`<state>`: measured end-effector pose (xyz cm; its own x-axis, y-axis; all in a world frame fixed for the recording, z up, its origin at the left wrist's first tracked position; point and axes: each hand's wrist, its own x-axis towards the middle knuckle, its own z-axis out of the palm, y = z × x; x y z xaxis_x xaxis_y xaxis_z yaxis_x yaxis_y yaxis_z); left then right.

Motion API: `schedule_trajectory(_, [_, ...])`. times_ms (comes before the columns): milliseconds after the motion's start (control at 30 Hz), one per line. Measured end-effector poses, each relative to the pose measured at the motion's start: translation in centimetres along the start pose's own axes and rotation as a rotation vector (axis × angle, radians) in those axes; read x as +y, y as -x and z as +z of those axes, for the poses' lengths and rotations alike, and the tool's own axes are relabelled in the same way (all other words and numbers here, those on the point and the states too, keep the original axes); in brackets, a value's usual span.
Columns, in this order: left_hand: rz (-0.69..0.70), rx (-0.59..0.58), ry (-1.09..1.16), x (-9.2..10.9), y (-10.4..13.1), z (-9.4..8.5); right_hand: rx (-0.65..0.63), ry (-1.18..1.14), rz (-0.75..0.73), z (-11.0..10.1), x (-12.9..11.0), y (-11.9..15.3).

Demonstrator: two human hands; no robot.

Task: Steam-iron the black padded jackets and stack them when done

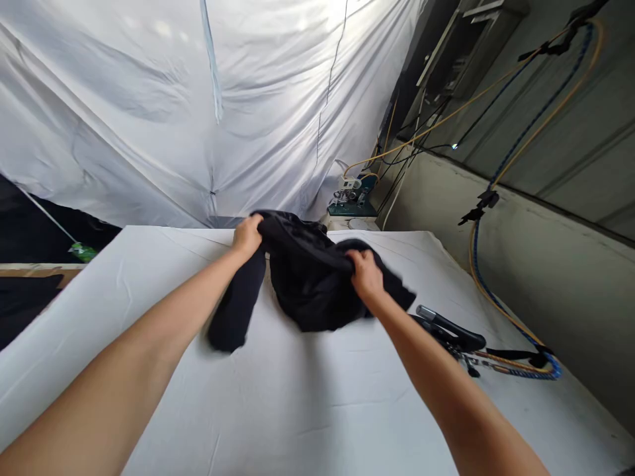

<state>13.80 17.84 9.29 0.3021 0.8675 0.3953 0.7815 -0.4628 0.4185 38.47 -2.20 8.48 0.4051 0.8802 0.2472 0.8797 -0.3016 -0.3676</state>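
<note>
Both hands hold a black garment (pixel 312 284) up over the far half of the white table (pixel 278 410). My left hand (pixel 247 237) is closed on its upper left edge, and what looks like a sleeve hangs below that grip. My right hand (pixel 366 272) grips the same edge farther right, with another piece of the cloth sticking out past it. Between the hands the fabric droops in folds, and some of it is blurred. I cannot tell which part of the garment is the front.
At the right lies a black-handled tool (pixel 451 330) joined to yellow and blue hoses (pixel 476 258) that hang from above. A small machine (pixel 350 192) stands beyond the table's far edge. White sheeting (pixel 149 119) hangs behind. Along the right runs a wall (pixel 520 244).
</note>
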Motion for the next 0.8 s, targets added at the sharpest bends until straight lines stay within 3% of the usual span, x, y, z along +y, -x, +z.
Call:
schedule_trajectory(67, [0.040, 0.288, 0.092, 0.7, -1.7, -2.7, 0.245, 0.045, -0.116, -3.2, -1.1, -3.6])
schedule_trajectory(100, [0.074, 0.374, 0.122, 1.0, -1.9, -3.7, 0.325, 0.054, -0.156, -4.2, -1.6, -4.6])
schedule_trajectory(167, [0.172, 0.399, 0.115, 0.6, -0.7, -4.9, 0.379, 0.087, -0.228, -5.0, -1.9, -5.0])
schedule_trajectory(233, [0.276, 0.247, 0.025, -0.9, 2.5, -5.1, 0.306, 0.163, -0.306, -4.2, -0.7, -3.2])
schedule_trajectory(333, [0.327, -0.131, -0.144, -4.4, 9.6, -3.8, 0.102, 0.311, -0.378, -0.6, 2.8, 2.3])
schedule_trajectory(433, [0.299, -0.521, -0.141, -6.9, 16.6, -2.0, -0.114, 0.399, -0.298, 3.7, 6.2, 8.5])
schedule_trajectory(500, [0.243, -0.678, -0.061, -7.3, 19.8, -1.2, -0.277, 0.418, -0.201, 5.7, 7.4, 11.6])
schedule_trajectory(567, [0.216, -0.738, 0.020, -7.1, 21.6, -1.0, -0.377, 0.433, -0.139, 6.8, 7.8, 13.5])
schedule_trajectory(667, [0.272, -0.812, 0.005, -6.1, 22.7, -1.7, -0.396, 0.455, -0.114, 6.9, 7.8, 14.6])
schedule_trajectory(733, [0.286, -0.932, -0.077, -5.3, 23.4, -2.5, -0.406, 0.436, -0.115, 6.6, 7.8, 15.2])
schedule_trajectory(800, [0.189, -1.120, -0.157, -4.2, 24.2, -3.1, -0.435, 0.389, -0.121, 6.4, 7.8, 16.2])
